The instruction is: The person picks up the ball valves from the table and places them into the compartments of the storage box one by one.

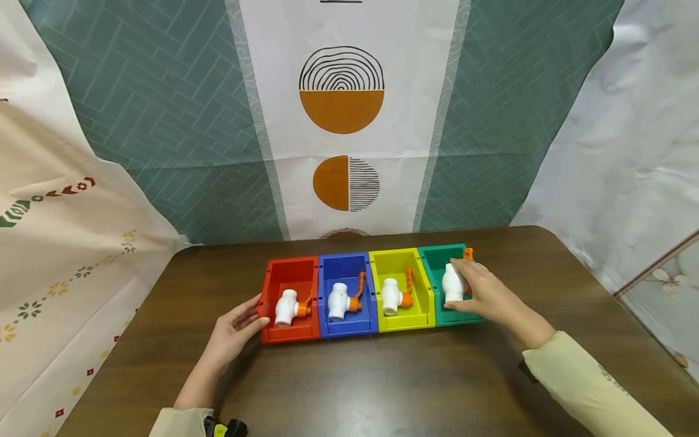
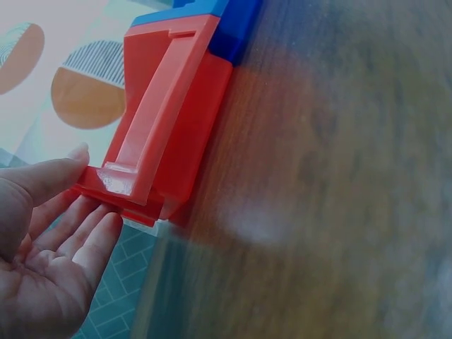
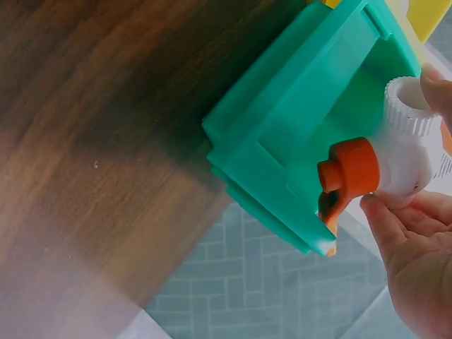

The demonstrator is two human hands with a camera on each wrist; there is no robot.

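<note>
Four-coloured bins stand side by side in a row. At the left end my left hand holds the red bin by its side wall, with the thumb at the rim and the fingers below. My right hand grips a white plastic ball valve at the green bin on the right end. In the right wrist view, this valve's orange handle points toward the bin's side wall. Another white valve lies in the red bin, its orange handle to the right.
Between the end bins stand a blue bin and a yellow bin. Each has a white valve with an orange handle in it. The brown wooden table extends in front, and a patterned cloth hangs behind.
</note>
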